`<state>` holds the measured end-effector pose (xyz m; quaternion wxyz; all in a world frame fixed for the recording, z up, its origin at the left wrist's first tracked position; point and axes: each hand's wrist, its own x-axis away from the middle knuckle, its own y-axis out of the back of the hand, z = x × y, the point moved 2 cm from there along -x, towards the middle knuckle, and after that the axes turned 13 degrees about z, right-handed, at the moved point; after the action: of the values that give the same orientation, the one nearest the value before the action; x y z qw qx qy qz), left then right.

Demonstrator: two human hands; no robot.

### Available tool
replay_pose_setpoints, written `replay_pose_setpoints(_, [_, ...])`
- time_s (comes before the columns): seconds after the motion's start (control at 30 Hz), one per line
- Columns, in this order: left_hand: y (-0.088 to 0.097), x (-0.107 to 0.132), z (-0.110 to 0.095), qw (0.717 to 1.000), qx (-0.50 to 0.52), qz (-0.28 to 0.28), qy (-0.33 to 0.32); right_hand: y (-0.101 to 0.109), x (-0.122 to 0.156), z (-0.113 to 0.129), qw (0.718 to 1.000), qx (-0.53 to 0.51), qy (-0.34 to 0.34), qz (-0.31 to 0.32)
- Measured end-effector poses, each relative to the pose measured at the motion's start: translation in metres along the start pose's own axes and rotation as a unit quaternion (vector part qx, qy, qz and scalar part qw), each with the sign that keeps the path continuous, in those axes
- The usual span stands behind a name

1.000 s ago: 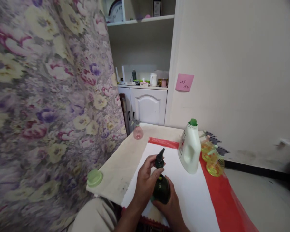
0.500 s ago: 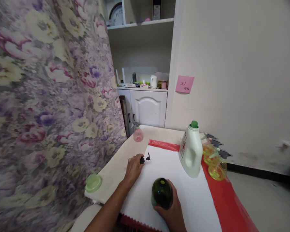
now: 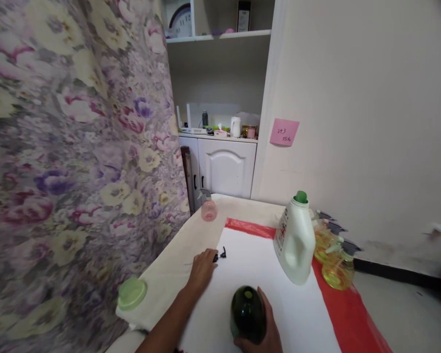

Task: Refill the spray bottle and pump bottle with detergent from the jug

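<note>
My right hand (image 3: 266,328) is wrapped round a dark green round bottle (image 3: 247,314) that stands open-topped on the white sheet (image 3: 250,267) near the table's front edge. My left hand (image 3: 201,268) rests at the sheet's left edge, fingers curled on the black spray head (image 3: 219,255), which lies on the sheet with its nozzle sticking out past my fingertips. A white detergent jug (image 3: 296,240) with a green cap stands to the right of the bottle.
Yellow spray bottles (image 3: 334,257) stand by the wall on a red cloth (image 3: 353,318). A small pink spray bottle (image 3: 208,206) is at the table's far left, a pale green lid (image 3: 131,293) at the near left corner. A floral curtain (image 3: 66,147) hangs left; white cabinet (image 3: 224,166) behind.
The black spray head came off the green bottle; my left hand carried it left and set it down on the sheet. My right hand still holds the bottle.
</note>
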<state>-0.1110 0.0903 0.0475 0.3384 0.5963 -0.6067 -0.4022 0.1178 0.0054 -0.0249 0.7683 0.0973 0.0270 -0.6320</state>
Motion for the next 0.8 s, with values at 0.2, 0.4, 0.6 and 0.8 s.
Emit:
replay_pose_setpoints(0.2, [-0.008,0.032,-0.019,0.996,0.077,-0.041,0.003,0.0,0.001,0.005,1.0,-0.01,-0.007,0.007])
replay_pose_setpoints(0.4, [-0.037,0.083,-0.07,0.935,0.345,0.018,-0.076,0.0,0.004,0.012,0.998,-0.023,0.046,0.02])
replay_pose_setpoints(0.6, [-0.063,0.088,-0.073,0.846,0.523,0.048,-0.097,0.001,0.002,0.015,0.991,-0.09,0.1,0.023])
replay_pose_setpoints(0.8, [-0.058,0.082,-0.073,0.868,0.483,0.067,-0.095,0.002,-0.002,0.019,0.989,-0.079,0.128,-0.002])
